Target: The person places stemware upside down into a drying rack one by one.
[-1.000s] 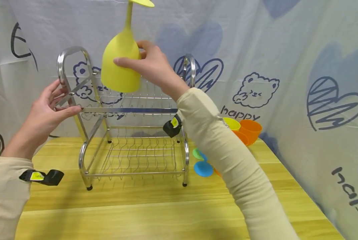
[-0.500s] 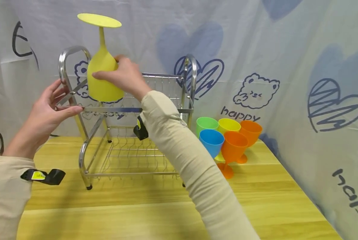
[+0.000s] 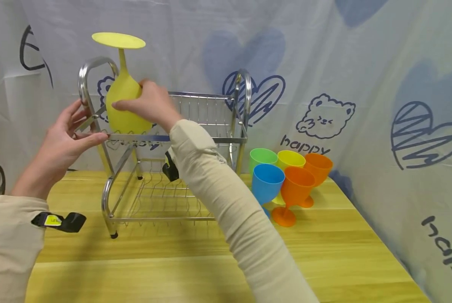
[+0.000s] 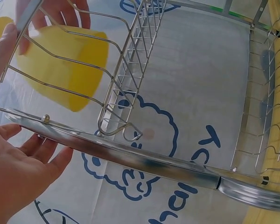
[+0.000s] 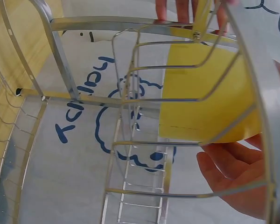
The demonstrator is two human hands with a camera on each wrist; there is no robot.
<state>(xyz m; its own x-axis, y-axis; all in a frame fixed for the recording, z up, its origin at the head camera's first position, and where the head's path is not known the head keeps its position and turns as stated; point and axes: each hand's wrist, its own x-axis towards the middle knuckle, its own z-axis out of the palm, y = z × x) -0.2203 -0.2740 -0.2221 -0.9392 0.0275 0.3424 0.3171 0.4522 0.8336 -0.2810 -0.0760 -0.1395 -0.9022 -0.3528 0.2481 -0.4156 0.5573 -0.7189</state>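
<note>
A yellow plastic goblet (image 3: 126, 105) is upside down at the left end of the upper tier of a chrome dish rack (image 3: 207, 140), its foot in the air. My right hand (image 3: 150, 101) grips the goblet's bowl from the right, thumb across the front. In the right wrist view, the bowl (image 5: 205, 93) shows behind the tier's wires, its rim close to them; I cannot tell whether it bears on them. My left hand (image 3: 68, 134) holds the rack's left upright, thumb along the front bar and fingers behind, as the left wrist view also shows with the hand (image 4: 23, 172).
Right of the rack several goblets stand upright on the wooden table (image 3: 324, 252): green (image 3: 263, 156), blue (image 3: 267, 184), yellow (image 3: 291, 158) and orange (image 3: 298, 185). The rack's lower tier (image 3: 165, 193) lies beneath. A printed cloth (image 3: 316, 50) hangs behind and at the right.
My right hand has carried the inverted yellow goblet left and down to the upper tier. The goblets on the right have come into view from behind the sleeve. My left hand stays on the rack.
</note>
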